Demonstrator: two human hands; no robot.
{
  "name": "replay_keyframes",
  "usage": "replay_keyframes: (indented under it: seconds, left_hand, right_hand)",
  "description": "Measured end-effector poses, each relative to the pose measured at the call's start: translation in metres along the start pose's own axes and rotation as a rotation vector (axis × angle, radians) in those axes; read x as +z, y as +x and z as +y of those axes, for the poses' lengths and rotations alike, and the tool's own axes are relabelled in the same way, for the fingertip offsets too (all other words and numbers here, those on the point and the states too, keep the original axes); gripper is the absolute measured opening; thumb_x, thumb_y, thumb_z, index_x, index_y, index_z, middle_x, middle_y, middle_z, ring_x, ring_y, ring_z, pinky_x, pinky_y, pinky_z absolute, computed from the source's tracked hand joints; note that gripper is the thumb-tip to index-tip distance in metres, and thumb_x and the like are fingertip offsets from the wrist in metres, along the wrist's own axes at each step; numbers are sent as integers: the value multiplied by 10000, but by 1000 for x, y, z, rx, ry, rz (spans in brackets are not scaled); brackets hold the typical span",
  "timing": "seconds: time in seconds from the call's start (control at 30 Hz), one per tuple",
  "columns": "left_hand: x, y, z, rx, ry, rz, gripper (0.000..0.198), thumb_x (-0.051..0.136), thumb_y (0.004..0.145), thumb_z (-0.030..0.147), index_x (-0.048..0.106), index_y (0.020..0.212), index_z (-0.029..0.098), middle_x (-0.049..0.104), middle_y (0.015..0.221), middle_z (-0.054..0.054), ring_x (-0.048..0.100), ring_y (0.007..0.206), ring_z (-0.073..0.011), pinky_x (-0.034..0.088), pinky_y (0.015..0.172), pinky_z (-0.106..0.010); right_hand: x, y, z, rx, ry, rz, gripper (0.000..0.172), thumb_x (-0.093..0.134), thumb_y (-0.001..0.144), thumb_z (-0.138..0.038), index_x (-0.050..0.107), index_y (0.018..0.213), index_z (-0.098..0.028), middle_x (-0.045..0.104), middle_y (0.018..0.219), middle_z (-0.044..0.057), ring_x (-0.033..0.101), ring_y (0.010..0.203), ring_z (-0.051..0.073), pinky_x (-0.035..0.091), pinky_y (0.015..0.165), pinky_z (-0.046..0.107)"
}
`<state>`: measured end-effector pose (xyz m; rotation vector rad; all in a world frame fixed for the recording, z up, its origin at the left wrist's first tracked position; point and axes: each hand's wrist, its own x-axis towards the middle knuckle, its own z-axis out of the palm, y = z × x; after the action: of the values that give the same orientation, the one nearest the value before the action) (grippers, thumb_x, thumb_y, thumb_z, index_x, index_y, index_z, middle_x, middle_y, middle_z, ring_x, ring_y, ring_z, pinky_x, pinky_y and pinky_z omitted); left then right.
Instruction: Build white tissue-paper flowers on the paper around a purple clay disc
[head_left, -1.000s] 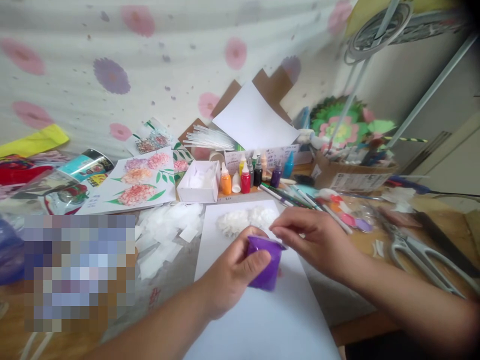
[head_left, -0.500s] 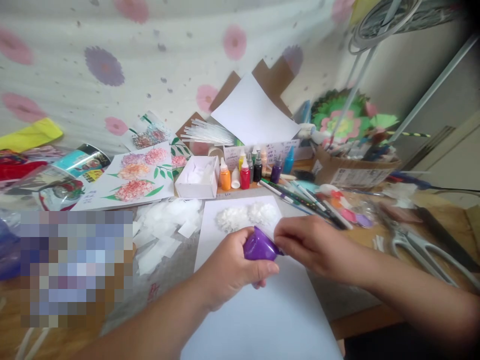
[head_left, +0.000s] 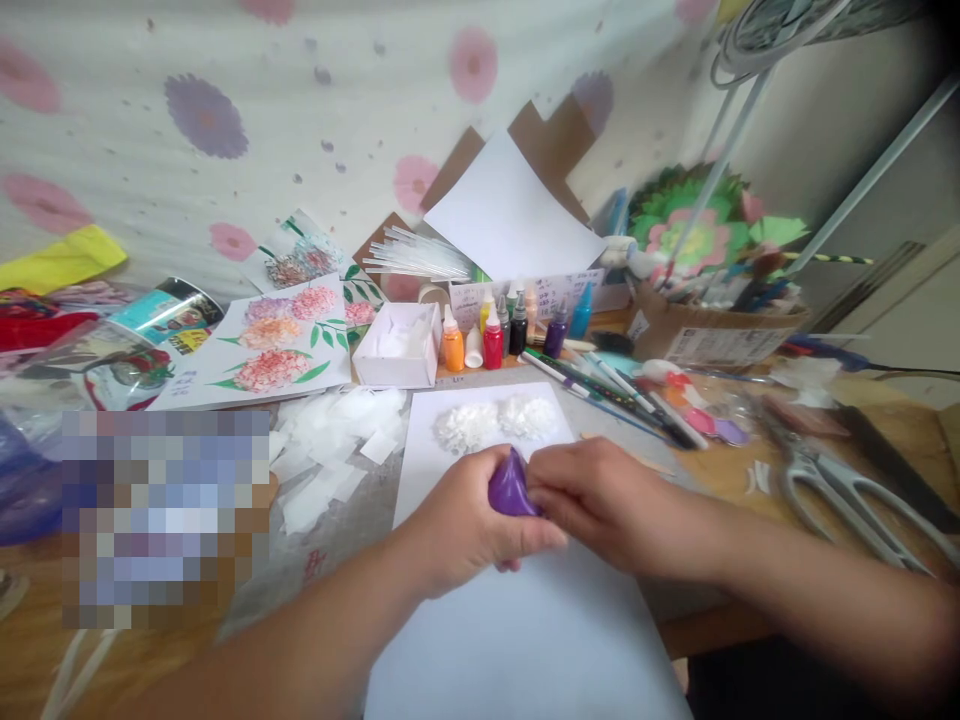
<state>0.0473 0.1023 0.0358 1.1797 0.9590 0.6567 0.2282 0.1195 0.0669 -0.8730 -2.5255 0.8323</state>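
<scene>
My left hand (head_left: 472, 525) is closed around a glossy purple object (head_left: 511, 487), pointed at the top and rounded at the front; I cannot make out its kind. Against its right edge, my right hand (head_left: 592, 505) has its fingers curled in a pinch, and what they grip is hidden. Both hands are above a large white paper sheet (head_left: 517, 640). Just beyond them on that sheet lie two white ruffled, fluffy clusters (head_left: 469, 425). To their left is a heap of small white paper pieces (head_left: 330, 435).
Small paint bottles (head_left: 493, 340) stand in a row behind the sheet, beside a white box (head_left: 397, 350). Pens (head_left: 630, 385) lie right of them. Large scissors (head_left: 832, 490) rest at the right. A flower picture (head_left: 277, 340) lies at the left.
My right hand has moved slightly left, closer to my left hand. The purple object has turned, and less of it shows between the hands.
</scene>
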Motion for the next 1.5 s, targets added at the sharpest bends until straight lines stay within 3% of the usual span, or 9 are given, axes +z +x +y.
replay_keyframes:
  seconds: [0.13,0.37,0.5,0.6,0.83,0.93,1.17,1.33,1.5]
  left_hand:
    - [-4,-1,2,25,-68,-19,453,831,594,205,533,932,158,553,701,55,529,505,-58,447,440,-170]
    - [-3,-2,5,-1,-56,-26,435,834,606,224,544,921,147,556,710,47,519,503,-49,445,441,-165]
    - [1,-2,6,-74,73,-23,480,847,579,258,555,945,150,554,706,42,525,532,-72,458,447,-183]
    - [1,-3,6,-112,140,-67,514,867,535,280,566,929,143,548,681,44,509,536,-81,452,436,-188]
    - [-4,-3,2,-96,235,-178,483,882,506,362,576,807,140,527,644,45,457,562,-84,380,473,-195]
    - [-3,-3,3,-47,336,-142,465,892,479,365,574,722,130,531,660,29,451,627,-97,361,516,-196]
    - [1,-8,14,-54,109,-37,444,874,508,330,533,732,157,547,595,43,485,501,-85,421,416,-184]
    - [0,-8,16,-56,97,-83,409,857,535,323,547,734,146,531,609,40,490,528,-81,444,424,-175]
    - [-3,-8,15,-94,190,-111,403,846,553,332,534,740,158,533,608,40,504,531,-96,438,435,-191]
  right_hand:
    - [-12,-4,4,4,118,107,247,459,894,-201,481,652,-156,443,592,-34,388,543,70,307,512,178]
    - [-16,-6,7,115,354,-23,270,451,905,-279,510,676,-149,502,620,-7,443,577,94,361,546,207]
    - [-15,-3,6,97,249,36,294,468,919,-358,558,745,-138,509,651,-5,447,602,99,351,555,212]
    - [-14,-2,5,68,114,35,253,458,916,-258,530,701,-145,479,617,-22,415,572,83,321,540,199]
    - [-6,-1,-5,-118,-54,-166,188,469,868,-124,507,685,-146,519,652,-6,407,573,81,301,556,211]
    - [-2,1,-8,-146,-147,-222,202,502,850,-139,494,648,-148,503,630,1,362,552,88,276,525,228]
    - [-15,-7,0,-21,106,154,228,472,900,-193,556,694,-148,522,610,-12,453,553,78,357,524,184]
    - [-17,-8,1,73,246,70,218,476,873,-204,558,680,-143,488,598,-19,425,551,78,361,511,182]
    - [-16,-5,-1,59,289,24,221,477,869,-216,538,669,-146,495,587,-21,431,548,76,357,515,182]
